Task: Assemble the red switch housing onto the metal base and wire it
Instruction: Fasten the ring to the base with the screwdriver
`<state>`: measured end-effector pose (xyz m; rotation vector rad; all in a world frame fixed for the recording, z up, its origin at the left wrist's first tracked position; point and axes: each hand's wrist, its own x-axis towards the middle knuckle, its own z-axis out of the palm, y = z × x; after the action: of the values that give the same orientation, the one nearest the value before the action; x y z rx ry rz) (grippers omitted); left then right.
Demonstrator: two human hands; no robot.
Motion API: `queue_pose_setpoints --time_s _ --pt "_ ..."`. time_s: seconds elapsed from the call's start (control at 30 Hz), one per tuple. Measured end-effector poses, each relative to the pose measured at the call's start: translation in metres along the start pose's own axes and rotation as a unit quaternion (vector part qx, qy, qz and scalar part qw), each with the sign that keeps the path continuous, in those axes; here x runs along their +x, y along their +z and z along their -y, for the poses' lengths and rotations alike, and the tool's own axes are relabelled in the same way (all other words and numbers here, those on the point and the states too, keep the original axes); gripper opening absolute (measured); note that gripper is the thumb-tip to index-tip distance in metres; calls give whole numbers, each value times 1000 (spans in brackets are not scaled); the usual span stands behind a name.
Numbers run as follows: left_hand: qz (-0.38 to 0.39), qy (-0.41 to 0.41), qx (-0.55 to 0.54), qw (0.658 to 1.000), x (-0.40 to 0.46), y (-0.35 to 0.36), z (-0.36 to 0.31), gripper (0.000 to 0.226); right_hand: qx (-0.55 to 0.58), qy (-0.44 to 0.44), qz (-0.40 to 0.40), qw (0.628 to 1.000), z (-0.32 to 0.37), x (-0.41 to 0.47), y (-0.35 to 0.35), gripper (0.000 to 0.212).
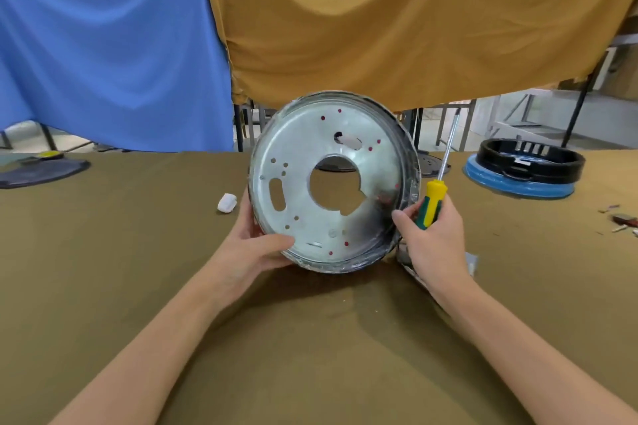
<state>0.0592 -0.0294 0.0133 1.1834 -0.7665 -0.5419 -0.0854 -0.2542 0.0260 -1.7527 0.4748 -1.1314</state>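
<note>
Writing or brand marks: none legible on any part. Metal base [303, 162] is a round, shiny stamped disc, tilted up on edge over the olive cloth table [138, 269], with a large central cut-out, slots and small red-filled holes. Left hand [253, 245] grips its lower-left rim, thumb on the face. Right hand [429, 238] curls around a yellow-green screwdriver [433, 198], shaft upward, thumb touching the rim.
</note>
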Motion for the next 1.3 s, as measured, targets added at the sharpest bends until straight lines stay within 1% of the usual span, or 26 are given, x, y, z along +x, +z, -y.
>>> queue_pose_setpoints --time_s 0.07,0.13,0.2,0.3,0.47,0.57,0.63,0.67,0.77,0.9,1.0,1.17,1.3 --pt "-20 22 11 999 -1 1 -2 89 7 -8 10 1000 3 -2 0 19" --pt "-59 32 -10 998 -1 4 -7 73 13 -17 14 1000 5 -4 0 19" --pt "-71 18 -49 996 -1 7 -10 60 9 -32 16 999 7 -7 0 18" --pt "-36 -2 -69 997 -5 12 -13 65 6 -47 6 999 8 -9 -1 19" --pt "53 -5 -76 996 -11 19 -13 84 -9 -59 -51 997 7 -7 -6 23" --pt "75 3 -83 994 -11 23 -12 81 -26 -68 -70 995 8 -7 -6 24" --pt "63 6 -78 995 -10 29 -13 69 -22 -81 -79 993 10 -8 -6 24" --pt "44 4 -79 996 -10 32 -13 66 -20 -91 -84 992 11 -8 -5 23" --pt "-11 6 -105 994 -8 35 -15 68 -17 -136 -90 986 16 -13 -3 23" --pt "-44 54 -101 992 -9 35 -21 61 -12 -187 -100 977 23 -16 -2 23" --pt "-53 62 -103 991 -11 34 -21 57 -17 -203 -106 973 26 -15 -3 22" --pt "-62 65 -124 988 -14 36 -24 59 -16 -195 -89 977 26 -18 -4 23" --pt "-56 63 -150 985 -16 39 -29 71 -17 -198 -84 976 26 -21 -2 25"
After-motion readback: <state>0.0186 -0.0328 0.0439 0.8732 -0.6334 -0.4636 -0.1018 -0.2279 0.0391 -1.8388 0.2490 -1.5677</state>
